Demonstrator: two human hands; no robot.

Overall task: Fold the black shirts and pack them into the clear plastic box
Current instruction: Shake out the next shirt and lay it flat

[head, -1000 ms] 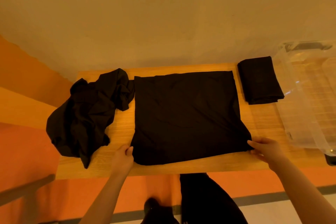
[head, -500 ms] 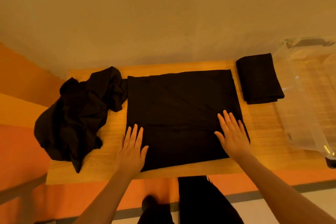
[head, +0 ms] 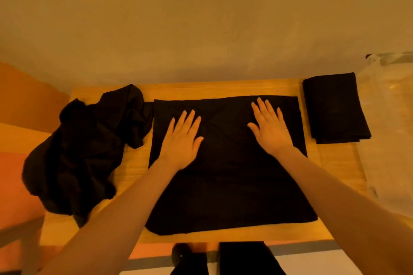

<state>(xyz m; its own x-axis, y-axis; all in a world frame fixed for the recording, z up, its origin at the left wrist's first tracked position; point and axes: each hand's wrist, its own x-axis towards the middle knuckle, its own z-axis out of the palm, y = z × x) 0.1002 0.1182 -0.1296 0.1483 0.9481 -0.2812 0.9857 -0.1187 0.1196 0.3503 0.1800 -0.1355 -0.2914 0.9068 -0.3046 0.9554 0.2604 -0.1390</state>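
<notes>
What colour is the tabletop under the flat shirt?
Light yellowish wood grain, seen on the wooden table around the flat black shirt; head view, under warm lighting.

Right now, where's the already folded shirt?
In the head view, the folded shirt lies at the table's far right corner, between the spread shirt under both hands and the clear plastic box.

Three black shirts — one flat [head: 230, 176], one folded [head: 335, 107], one crumpled [head: 85, 147] — one clear plastic box [head: 388, 131]

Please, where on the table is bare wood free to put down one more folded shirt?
Bare table lies right of the flat shirt, between folded shirt and near edge, beside the plastic box. The left is crowded by the crumpled shirts.
</notes>
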